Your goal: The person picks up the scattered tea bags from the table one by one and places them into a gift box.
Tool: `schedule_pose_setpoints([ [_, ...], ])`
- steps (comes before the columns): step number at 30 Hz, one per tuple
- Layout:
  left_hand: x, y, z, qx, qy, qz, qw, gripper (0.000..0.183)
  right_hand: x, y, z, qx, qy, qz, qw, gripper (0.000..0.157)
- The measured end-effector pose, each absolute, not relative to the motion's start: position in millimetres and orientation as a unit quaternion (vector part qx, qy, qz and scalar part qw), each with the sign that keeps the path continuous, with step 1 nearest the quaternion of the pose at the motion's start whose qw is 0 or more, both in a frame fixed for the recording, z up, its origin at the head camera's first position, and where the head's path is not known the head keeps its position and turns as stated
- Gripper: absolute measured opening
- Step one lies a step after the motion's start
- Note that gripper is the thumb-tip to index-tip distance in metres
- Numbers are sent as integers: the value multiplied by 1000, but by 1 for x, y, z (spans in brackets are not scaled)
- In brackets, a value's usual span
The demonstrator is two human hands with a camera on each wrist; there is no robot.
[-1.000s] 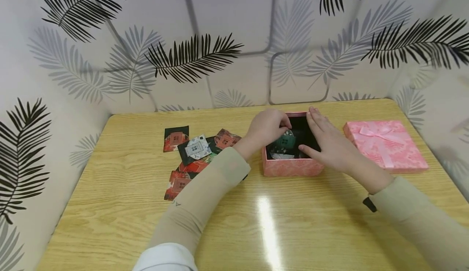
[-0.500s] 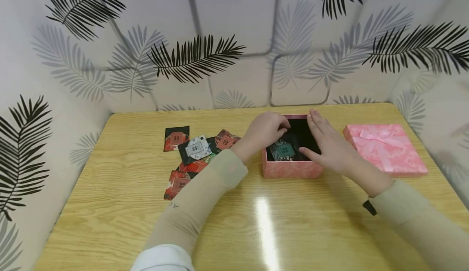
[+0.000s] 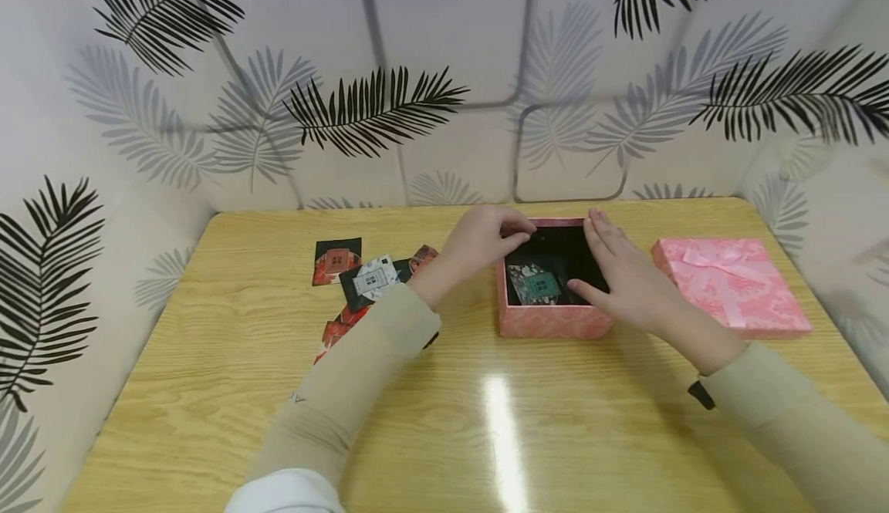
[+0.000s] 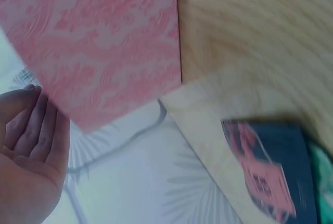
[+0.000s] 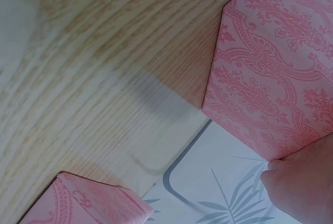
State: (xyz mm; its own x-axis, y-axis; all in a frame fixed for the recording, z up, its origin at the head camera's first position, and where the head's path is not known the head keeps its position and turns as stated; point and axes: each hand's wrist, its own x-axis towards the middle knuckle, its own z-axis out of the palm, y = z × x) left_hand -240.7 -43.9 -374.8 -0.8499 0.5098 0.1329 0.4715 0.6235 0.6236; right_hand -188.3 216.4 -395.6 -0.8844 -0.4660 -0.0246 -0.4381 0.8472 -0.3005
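My left hand [image 3: 479, 243] is over the left rim of a pink patterned box [image 3: 556, 322]. Its fingers are loosely bent, with nothing visible between them. In the left wrist view, the hand [image 4: 34, 156] appears beside the outer wall of the box [image 4: 104, 47]. My right hand [image 3: 635, 278] rests along the box's right side with straight fingers, its thumb pointing into the opening. The right wrist view shows only part of that hand [image 5: 302, 182] at the box edge. Inside the dark box lies a flat packet [image 3: 535, 285] with a green label.
Left of the box, several flat packets in black, red and white, including a white-fronted one [image 3: 375, 280] and a red one [image 3: 336, 261], lie loosely spread, partly behind the left sleeve. The pink lid [image 3: 732, 281] with a bow lies to the right. A leaf-patterned wall covering [image 3: 417, 112] stands behind the table.
The green-labelled packet went from the left hand's fingers down to lie flat in the box. The left hand then drew back left toward the rim. The right hand stayed in place.
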Motion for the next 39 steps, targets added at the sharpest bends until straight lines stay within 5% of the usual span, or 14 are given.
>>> schedule_pose_setpoints([
  [39, -242, -209, -388, 103, 923, 366, -54, 21, -188, 217, -395, -231, 962, -140, 48, 97],
])
